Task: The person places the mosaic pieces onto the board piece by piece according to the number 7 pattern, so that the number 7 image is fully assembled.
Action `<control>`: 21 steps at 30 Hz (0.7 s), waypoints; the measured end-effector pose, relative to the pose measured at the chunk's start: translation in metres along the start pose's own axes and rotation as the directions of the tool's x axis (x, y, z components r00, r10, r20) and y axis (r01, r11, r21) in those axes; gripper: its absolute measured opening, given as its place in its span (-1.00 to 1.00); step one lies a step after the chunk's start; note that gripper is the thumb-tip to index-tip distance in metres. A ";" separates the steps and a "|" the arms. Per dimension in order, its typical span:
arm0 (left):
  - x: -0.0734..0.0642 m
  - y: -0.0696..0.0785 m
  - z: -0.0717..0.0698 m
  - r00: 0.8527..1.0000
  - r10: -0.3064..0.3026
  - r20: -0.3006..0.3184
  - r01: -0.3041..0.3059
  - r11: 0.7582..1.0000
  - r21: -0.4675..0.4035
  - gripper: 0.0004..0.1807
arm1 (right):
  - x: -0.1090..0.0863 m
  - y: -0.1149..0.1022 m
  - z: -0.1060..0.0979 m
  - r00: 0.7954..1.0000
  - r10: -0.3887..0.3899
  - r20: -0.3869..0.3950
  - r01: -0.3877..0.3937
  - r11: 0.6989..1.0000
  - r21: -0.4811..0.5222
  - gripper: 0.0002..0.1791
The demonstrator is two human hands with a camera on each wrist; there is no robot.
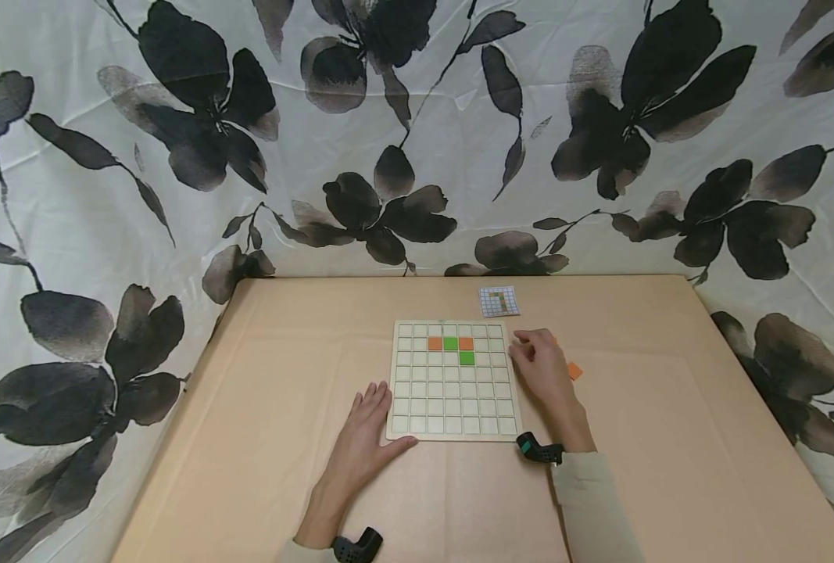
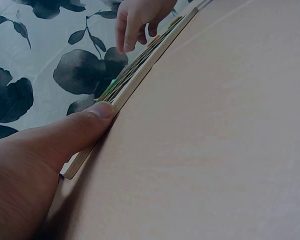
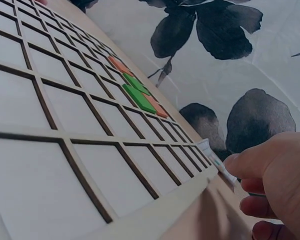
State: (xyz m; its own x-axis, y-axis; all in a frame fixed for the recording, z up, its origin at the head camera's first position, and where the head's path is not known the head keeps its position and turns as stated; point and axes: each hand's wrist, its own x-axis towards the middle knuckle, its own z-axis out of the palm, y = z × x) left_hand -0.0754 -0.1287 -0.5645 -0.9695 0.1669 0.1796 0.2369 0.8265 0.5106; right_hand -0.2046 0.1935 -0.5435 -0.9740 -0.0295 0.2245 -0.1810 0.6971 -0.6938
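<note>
A white grid board (image 1: 452, 436) lies on the table with orange tiles (image 1: 434, 344) and green tiles (image 1: 450, 344) in its upper cells. Three form a row, orange, green, orange, and a second green tile (image 1: 467, 358) sits under the right one. My left hand (image 1: 366, 434) rests at the board's lower left corner, fingers straight along the side; its thumb (image 2: 102, 110) touches the front edge. Beside the board's upper right edge hovers my right hand (image 1: 545, 367), fingers loosely bent, with nothing showing between them in the left wrist view.
A small card (image 1: 499, 302) with a coloured grid pattern lies behind the board. Loose orange tiles (image 1: 574, 371) lie right of my right hand, partly hidden by it. A floral cloth (image 1: 417, 141) hangs behind the wooden table (image 1: 304, 328).
</note>
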 end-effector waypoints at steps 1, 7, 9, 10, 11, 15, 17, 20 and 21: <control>0.000 0.000 0.000 1.000 0.001 -0.001 -0.001 1.000 0.000 0.08 | 0.000 0.001 -0.001 1.000 0.003 -0.003 -0.003 1.000 0.003 -0.62; -0.001 0.000 0.000 1.000 0.005 -0.005 -0.005 1.000 0.008 0.07 | 0.001 0.007 -0.005 1.000 0.010 -0.016 -0.010 1.000 0.012 -0.63; -0.001 0.000 0.000 1.000 0.005 -0.006 -0.005 1.000 0.009 0.07 | 0.001 0.008 -0.006 1.000 0.009 -0.024 -0.009 1.000 0.015 -0.63; -0.001 0.000 0.000 1.000 0.005 -0.007 -0.005 1.000 0.009 0.07 | 0.001 0.009 -0.007 1.000 0.011 -0.026 -0.010 1.000 0.016 -0.63; -0.001 0.000 0.000 1.000 0.005 -0.006 -0.005 1.000 0.009 0.07 | 0.000 0.010 -0.008 1.000 0.014 -0.026 -0.013 1.000 0.013 -0.62; -0.001 0.000 0.000 1.000 0.002 -0.003 -0.002 1.000 0.007 0.07 | 0.000 0.012 -0.010 0.999 0.036 -0.024 -0.036 0.999 0.007 -0.61; -0.001 0.000 0.000 1.000 0.001 -0.002 -0.001 1.000 0.007 0.07 | 0.000 0.013 -0.011 0.999 0.044 -0.026 -0.044 0.999 0.006 -0.61; -0.001 0.000 0.001 1.000 0.002 -0.003 -0.002 1.000 0.007 0.08 | 0.001 0.015 -0.012 0.998 0.047 -0.039 -0.047 0.999 0.006 -0.60; -0.001 0.000 0.001 1.000 0.002 -0.002 -0.001 1.000 0.008 0.08 | 0.001 0.015 -0.012 0.998 0.046 -0.045 -0.046 0.999 0.006 -0.60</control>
State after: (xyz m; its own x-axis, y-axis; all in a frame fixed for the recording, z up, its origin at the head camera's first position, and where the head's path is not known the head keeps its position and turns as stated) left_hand -0.0749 -0.1287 -0.5653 -0.9690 0.1672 0.1820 0.2379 0.8305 0.5038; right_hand -0.2065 0.2127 -0.5458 -0.9742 0.0351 0.2231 -0.1370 0.6935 -0.7074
